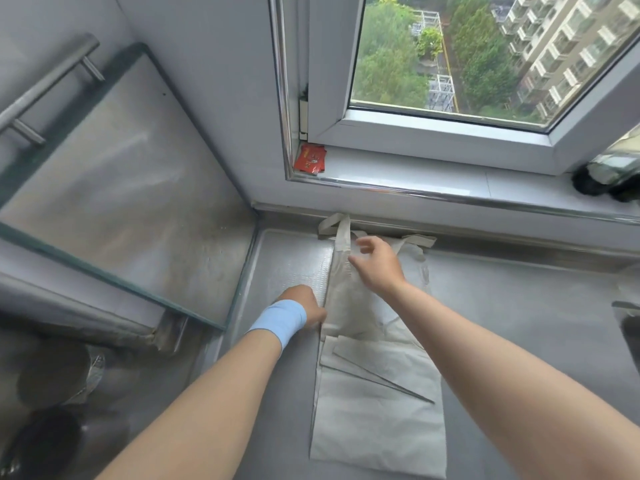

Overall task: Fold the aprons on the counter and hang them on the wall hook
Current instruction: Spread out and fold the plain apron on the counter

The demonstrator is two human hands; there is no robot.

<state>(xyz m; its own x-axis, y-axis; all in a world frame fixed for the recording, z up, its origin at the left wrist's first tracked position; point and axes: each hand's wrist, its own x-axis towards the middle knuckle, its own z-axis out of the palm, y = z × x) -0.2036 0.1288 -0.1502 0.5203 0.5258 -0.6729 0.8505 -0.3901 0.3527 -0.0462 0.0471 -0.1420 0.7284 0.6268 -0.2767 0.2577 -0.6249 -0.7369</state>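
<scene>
There is one pale apron (377, 393) on one grey counter (519, 323). There are two hands, a left hand (304, 306) and a right hand (377, 265), and one blue band (280, 320) on the left wrist. There is also one window (450, 64), one little red pack (310, 160), and one shiny metal bar (48, 84).

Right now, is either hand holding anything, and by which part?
The left hand grips the apron at its left edge, about midway along; its fingertips are hidden. The right hand hovers open above the apron, holding nothing.
</scene>
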